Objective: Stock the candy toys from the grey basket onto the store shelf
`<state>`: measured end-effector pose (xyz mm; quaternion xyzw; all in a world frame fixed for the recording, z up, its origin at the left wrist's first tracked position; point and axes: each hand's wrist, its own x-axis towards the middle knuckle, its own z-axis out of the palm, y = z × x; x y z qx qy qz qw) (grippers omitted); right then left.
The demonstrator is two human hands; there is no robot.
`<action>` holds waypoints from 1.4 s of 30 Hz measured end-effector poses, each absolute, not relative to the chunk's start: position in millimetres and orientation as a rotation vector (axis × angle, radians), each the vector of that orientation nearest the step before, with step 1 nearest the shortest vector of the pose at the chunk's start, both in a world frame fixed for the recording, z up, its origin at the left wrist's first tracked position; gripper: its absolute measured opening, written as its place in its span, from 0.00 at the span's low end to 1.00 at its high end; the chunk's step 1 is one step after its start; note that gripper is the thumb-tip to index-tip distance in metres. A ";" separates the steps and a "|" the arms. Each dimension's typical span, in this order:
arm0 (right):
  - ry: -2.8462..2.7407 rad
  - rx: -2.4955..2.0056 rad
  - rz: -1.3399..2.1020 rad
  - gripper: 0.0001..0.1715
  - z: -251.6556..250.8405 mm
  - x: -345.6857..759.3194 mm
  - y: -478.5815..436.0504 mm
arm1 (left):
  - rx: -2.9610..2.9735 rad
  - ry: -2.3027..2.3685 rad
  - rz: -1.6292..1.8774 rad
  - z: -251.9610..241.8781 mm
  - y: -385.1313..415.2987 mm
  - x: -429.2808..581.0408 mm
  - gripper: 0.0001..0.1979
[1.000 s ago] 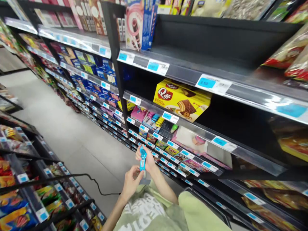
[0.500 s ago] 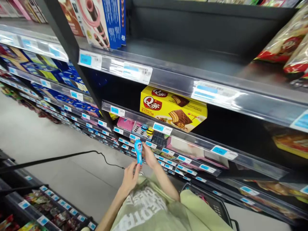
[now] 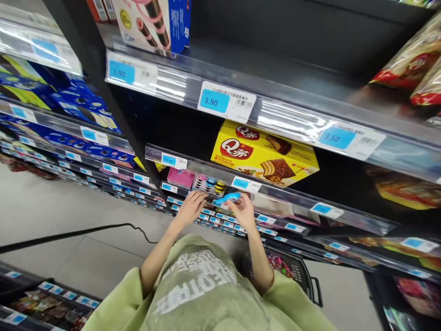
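My right hand (image 3: 244,212) is closed on a small bright blue plastic item (image 3: 227,199), rounded at one end with a narrower handle; its exact kind is unclear. The item lies nearly level, just in front of a lower shelf. My left hand (image 3: 192,209) reaches to the shelf edge with its fingers stretched forward and nothing visible in them. Close above its fingertips sits an open display box (image 3: 208,185) with blue and yellow striped pieces. Whether the fingertips touch the box or the shelf edge I cannot tell. A pink box (image 3: 181,177) stands left of it.
A yellow box of chocolate cakes (image 3: 265,156) lies on the shelf above my hands. Clear price-tag rails (image 3: 237,99) jut out along the shelves. A dark basket (image 3: 303,276) with colourful packets stands at floor level to the right. A black cord (image 3: 131,225) hangs at left.
The blue item has gone from upright between both hands to level in my right hand alone. My left hand has let go and moved up to the shelf. The view has shifted closer.
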<state>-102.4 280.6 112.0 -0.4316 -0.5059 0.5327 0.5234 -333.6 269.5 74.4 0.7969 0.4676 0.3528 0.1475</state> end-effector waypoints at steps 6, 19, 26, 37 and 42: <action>-1.598 -1.210 0.892 0.17 112.5 -119.5 283.6 | 2.540 1.439 0.813 58.5 316.4 -342.9 0.21; -1.766 -1.381 0.557 0.20 107.5 -144.1 300.6 | 2.291 1.461 0.782 74.3 335.9 -350.1 0.21; -1.784 -1.446 0.408 0.21 101.8 -151.1 310.6 | 2.203 1.442 0.811 75.4 337.8 -352.5 0.22; -2.034 -1.561 0.068 0.16 103.6 -166.2 316.8 | 2.171 1.428 0.828 69.7 342.1 -353.7 0.23; -2.113 -1.674 -0.097 0.14 108.4 -179.3 321.6 | 2.178 1.425 0.850 72.6 341.1 -353.6 0.22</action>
